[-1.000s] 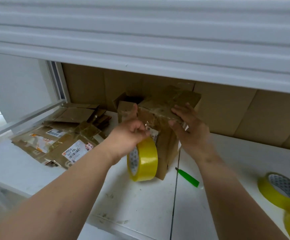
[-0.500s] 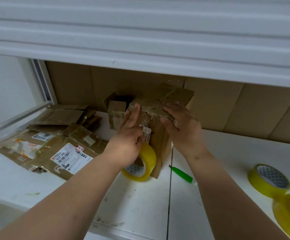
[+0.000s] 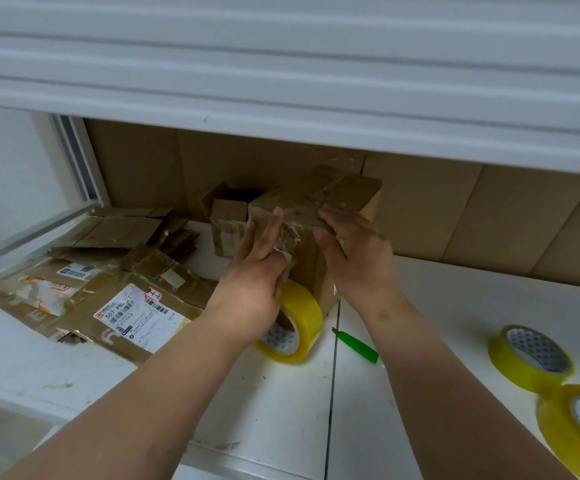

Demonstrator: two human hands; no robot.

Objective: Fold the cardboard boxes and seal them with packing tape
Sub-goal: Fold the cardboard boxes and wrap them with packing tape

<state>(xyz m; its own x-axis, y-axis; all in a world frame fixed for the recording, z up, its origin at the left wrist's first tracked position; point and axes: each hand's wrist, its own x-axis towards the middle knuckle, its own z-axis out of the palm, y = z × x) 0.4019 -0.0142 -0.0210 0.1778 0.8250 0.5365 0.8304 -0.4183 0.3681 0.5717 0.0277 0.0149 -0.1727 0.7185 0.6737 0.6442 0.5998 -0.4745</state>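
Your left grip point(image 3: 259, 268) is flat now: fingers straight up against the box's near-left face, smoothing clear tape onto it. A second ago that hand carried the yellow roll point(image 3: 293, 327) in the air; the roll has since dropped to the counter point(image 3: 274, 403) and leans at the box's foot, just under your wrist. I cannot tell whether any finger is hooked in it.

Your right grip point(image 3: 349, 247) has shifted little; it rests open-palmed over the box's near top edge, pressing the tape at the corner.

The box point(image 3: 319, 209) stands upright on the counter, flaps shut, tape glossy across top and front.

Judgement: strip laid, now being rubbed down. It does not look cut from the roll; the green cutter point(image 3: 357, 348) lies just right of the roll.
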